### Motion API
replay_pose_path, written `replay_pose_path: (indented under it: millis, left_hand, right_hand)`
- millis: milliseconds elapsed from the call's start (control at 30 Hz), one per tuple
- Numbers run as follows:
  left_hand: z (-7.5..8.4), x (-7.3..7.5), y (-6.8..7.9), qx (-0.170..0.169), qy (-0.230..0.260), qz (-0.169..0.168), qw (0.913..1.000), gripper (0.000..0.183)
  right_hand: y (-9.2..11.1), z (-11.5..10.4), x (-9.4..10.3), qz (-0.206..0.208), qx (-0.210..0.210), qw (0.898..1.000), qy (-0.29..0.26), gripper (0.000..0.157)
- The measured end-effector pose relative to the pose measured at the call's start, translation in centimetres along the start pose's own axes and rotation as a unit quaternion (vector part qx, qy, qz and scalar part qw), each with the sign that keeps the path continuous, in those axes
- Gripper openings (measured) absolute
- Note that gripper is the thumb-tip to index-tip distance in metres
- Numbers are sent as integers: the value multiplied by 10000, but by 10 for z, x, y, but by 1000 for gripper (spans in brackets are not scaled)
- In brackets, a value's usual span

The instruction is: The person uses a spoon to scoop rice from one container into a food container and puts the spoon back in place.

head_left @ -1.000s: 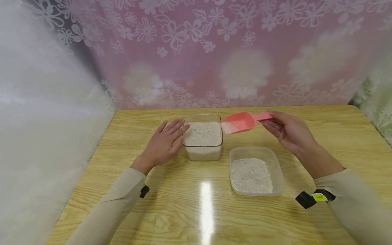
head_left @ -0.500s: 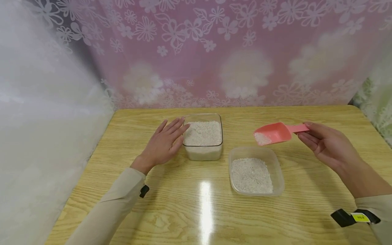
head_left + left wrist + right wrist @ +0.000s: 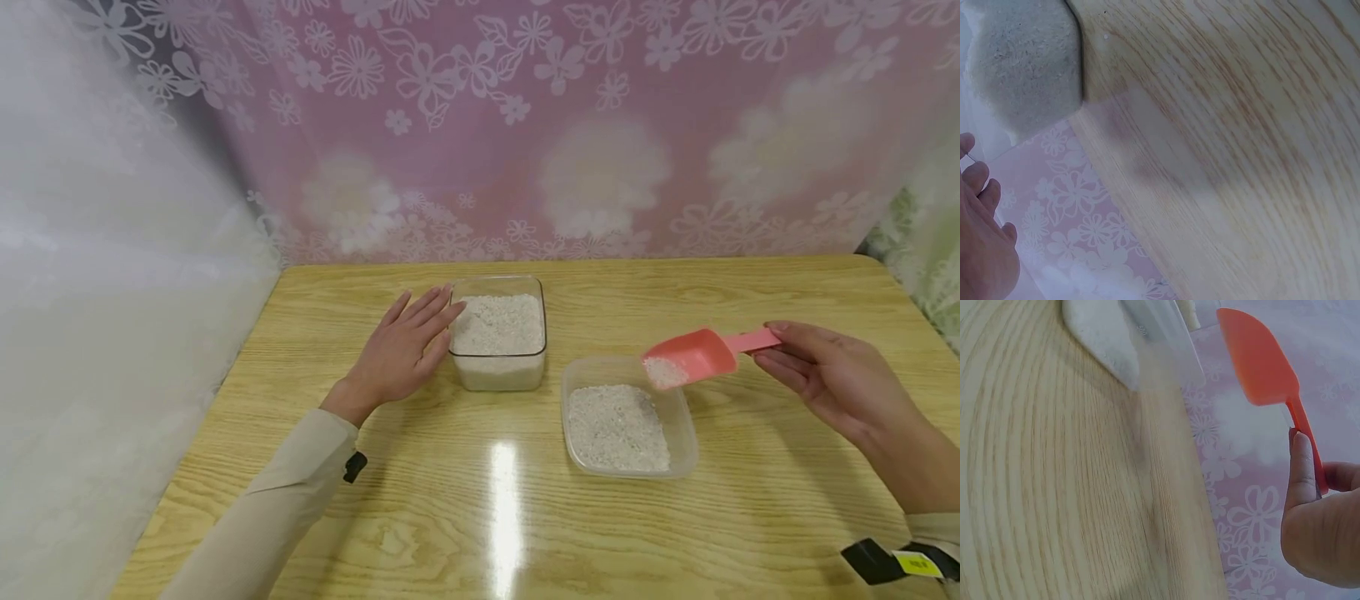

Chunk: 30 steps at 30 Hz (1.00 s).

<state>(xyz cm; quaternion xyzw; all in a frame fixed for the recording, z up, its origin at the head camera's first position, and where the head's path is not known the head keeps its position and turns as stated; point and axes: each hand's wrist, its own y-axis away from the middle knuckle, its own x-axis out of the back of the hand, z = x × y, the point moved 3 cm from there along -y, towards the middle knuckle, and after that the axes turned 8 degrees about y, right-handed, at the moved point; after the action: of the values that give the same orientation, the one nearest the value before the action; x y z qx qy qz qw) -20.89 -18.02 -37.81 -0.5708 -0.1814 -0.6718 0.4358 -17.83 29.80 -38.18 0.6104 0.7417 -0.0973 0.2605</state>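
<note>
My right hand (image 3: 843, 375) pinches the handle of a pink scoop (image 3: 705, 358), thumb on top and fingers beneath. A little white rice (image 3: 664, 372) lies at the scoop's front lip, which overlaps the back right rim of a low translucent plastic tub (image 3: 681, 425) in the head view. Rice covers most of that tub's bottom. My left hand (image 3: 397, 354) has its fingers spread, fingertips at the left rim of a taller clear container (image 3: 498, 375) with a dark rim, filled well up with rice. In the right wrist view the scoop (image 3: 1260, 359) shows its underside.
Both containers stand on a wood-grain table (image 3: 420, 508), the tub nearer to me and to the right. A pink floral curtain (image 3: 465, 167) hangs behind the table's far edge, and a whitish sheet (image 3: 112, 292) hangs at the left.
My right hand has carried the scoop with its rice from the taller container's right rim, rightward and then toward me, to the tub's back right rim. My left hand has stayed put.
</note>
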Motion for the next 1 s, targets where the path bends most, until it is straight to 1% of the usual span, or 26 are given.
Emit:
replay_pose_path:
  millis: [133, 267, 400, 567, 767, 1000]
  left_hand:
    - [0, 0, 0, 0, 24, 14, 10000, 48]
    - [-1, 0, 0, -18, 15, 58, 10000, 47]
    - [-1, 0, 0, -12, -5, 51, 10000, 48]
    - [0, 0, 0, 1, -1, 33, 10000, 48]
    - [0, 0, 1, 7, -12, 34, 10000, 48]
    - [0, 0, 1, 5, -21, 50, 10000, 47]
  right_hand:
    - [2, -2, 1, 86, 173, 9989, 436, 23]
    - [2, -6, 0, 93, 353, 9966, 737, 21]
    - [2, -9, 0, 104, 415, 9959, 794, 21]
    - [4, -10, 0, 215, 463, 9952, 838, 20]
    - [6, -13, -2, 416, 631, 9912, 1090, 15]
    - [8, -15, -5, 481, 781, 9881, 1236, 14]
